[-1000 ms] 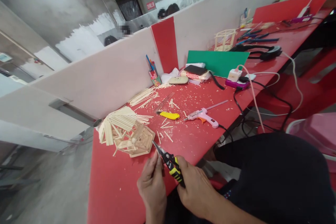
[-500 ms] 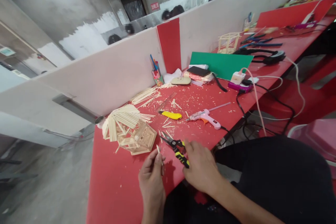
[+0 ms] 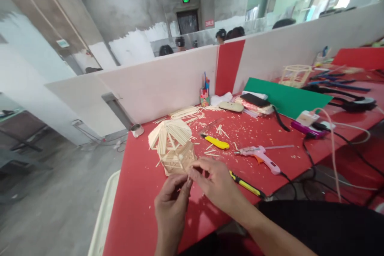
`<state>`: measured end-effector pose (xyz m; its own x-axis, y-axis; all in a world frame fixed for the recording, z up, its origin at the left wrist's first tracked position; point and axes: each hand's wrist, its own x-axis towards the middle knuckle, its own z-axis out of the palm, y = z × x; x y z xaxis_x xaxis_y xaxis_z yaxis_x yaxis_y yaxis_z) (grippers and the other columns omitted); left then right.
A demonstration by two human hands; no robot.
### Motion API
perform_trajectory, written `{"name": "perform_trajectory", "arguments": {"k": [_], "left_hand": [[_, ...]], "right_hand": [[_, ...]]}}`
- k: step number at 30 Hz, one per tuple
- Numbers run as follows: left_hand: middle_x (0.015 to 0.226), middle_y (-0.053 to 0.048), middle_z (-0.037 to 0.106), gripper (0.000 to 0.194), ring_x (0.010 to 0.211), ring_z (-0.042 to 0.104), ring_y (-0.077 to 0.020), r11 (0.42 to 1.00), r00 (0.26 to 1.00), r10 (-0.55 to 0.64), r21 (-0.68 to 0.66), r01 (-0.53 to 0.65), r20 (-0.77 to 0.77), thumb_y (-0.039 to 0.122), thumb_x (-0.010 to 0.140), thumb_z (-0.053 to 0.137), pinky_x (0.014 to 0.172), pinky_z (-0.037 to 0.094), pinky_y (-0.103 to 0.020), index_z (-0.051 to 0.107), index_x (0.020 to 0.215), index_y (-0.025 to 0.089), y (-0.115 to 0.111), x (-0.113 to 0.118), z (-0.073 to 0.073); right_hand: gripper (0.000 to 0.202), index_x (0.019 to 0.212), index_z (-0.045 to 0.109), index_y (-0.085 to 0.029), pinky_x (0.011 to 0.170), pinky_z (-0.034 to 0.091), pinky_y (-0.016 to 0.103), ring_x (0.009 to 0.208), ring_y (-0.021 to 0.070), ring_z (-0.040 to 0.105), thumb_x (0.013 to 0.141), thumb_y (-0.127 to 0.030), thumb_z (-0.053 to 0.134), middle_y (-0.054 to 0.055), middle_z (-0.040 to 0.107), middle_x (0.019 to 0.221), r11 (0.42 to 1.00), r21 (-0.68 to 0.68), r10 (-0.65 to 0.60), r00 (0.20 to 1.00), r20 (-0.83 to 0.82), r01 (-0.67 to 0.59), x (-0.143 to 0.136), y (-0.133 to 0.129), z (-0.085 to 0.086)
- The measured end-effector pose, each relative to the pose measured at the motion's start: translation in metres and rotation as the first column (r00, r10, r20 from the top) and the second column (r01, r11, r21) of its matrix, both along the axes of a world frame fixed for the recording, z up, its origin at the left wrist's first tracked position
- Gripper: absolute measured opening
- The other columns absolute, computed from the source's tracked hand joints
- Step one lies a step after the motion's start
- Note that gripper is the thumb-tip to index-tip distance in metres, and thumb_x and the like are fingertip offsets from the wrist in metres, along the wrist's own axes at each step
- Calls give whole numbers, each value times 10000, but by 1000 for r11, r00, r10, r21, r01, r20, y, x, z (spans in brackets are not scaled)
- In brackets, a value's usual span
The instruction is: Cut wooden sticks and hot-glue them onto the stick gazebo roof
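Observation:
My left hand (image 3: 172,204) is pinched just in front of the stick model, on something small that its fingers mostly hide. Fingertips of my right hand (image 3: 214,180) meet those of the left, also closed and hiding what lies between them. Behind them stands the pale wooden stick model (image 3: 174,146), with a sloped roof and a latticed base. Black-and-yellow pliers (image 3: 247,185) lie on the red table (image 3: 132,208) to the right, partly behind my right hand.
A yellow cutter (image 3: 216,142), a pink glue gun (image 3: 261,157) and scattered sticks lie beyond my hands. Farther back are a pen cup (image 3: 205,99), a glasses case (image 3: 231,106), a green board (image 3: 288,96) and a purple power strip (image 3: 307,129) with cables. A white partition (image 3: 162,84) borders the table.
My right hand has let go of the pliers, which now lie on the table, and has moved left to my left hand. The camera view has turned left.

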<state>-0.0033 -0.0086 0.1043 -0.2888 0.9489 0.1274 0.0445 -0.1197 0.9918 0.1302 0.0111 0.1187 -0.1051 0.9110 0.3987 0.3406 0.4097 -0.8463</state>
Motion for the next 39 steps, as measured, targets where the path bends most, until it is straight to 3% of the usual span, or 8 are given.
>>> {"name": "perform_trajectory", "arguments": {"k": [3, 5, 9, 13, 17, 21, 32, 39], "left_hand": [[528, 14, 582, 223, 402, 430, -67, 998, 997, -67, -16, 68, 28, 353, 662, 753, 377, 347, -179, 736, 774, 162, 7, -21, 8], [436, 38, 513, 241, 374, 405, -66, 993, 992, -101, -56, 106, 80, 376, 680, 737, 363, 330, -178, 724, 759, 148, 16, -35, 9], [427, 50, 498, 283, 355, 377, -47, 998, 969, -18, -59, 33, 246, 393, 624, 772, 336, 292, -160, 699, 707, 133, 38, -56, 12], [433, 37, 524, 310, 341, 370, -40, 993, 944, -27, -103, 64, 329, 382, 548, 813, 308, 258, -153, 686, 642, 116, 59, -66, 20], [381, 46, 486, 319, 313, 351, -31, 978, 931, -99, -140, 157, 351, 384, 541, 820, 298, 235, -146, 672, 608, 110, 69, -71, 25], [405, 39, 506, 352, 311, 364, -28, 963, 910, -106, -187, 195, 402, 394, 497, 840, 290, 224, -141, 647, 581, 113, 74, -72, 26], [496, 4, 587, 331, 312, 397, -26, 935, 853, -181, -183, 303, 490, 387, 558, 801, 281, 234, -149, 617, 541, 112, 79, -71, 23], [384, -14, 549, 305, 297, 427, -52, 900, 843, -215, -236, 367, 493, 381, 614, 725, 299, 272, -153, 646, 533, 97, 78, -75, 25]], "right_hand": [[227, 823, 668, -206, 677, 436, 223, 738, 118, 591, 908, -291, 476, -4, 659, 779, 993, 95, 71, 997, -2, -70, -24, 19, 19], [234, 874, 670, -206, 703, 444, 232, 753, 121, 592, 920, -296, 460, 1, 660, 794, 986, 146, 82, 996, 29, -86, -35, 30, 24], [309, 1170, 588, -157, 783, 442, 301, 850, 169, 555, 907, -249, 455, 61, 636, 896, 920, 392, -103, 974, 202, 17, -43, 44, 26], [365, 1203, 584, -185, 815, 408, 364, 909, 209, 483, 856, -215, 473, 84, 586, 973, 811, 571, -194, 864, 465, -125, -41, 52, 31], [381, 1217, 582, -194, 765, 376, 367, 861, 213, 440, 859, -269, 471, 84, 562, 936, 808, 556, -240, 751, 615, -197, -43, 59, 36], [385, 1223, 579, -189, 729, 357, 351, 818, 210, 417, 871, -291, 462, 75, 536, 863, 823, 533, -266, 697, 666, -195, -48, 63, 37], [379, 1222, 579, -187, 718, 343, 349, 813, 209, 410, 880, -298, 459, 73, 540, 847, 817, 542, -292, 670, 682, -196, -49, 64, 33], [404, 1254, 556, -165, 727, 354, 364, 827, 218, 427, 880, -282, 454, 78, 554, 859, 825, 532, -288, 667, 687, -192, -49, 62, 31]]}}
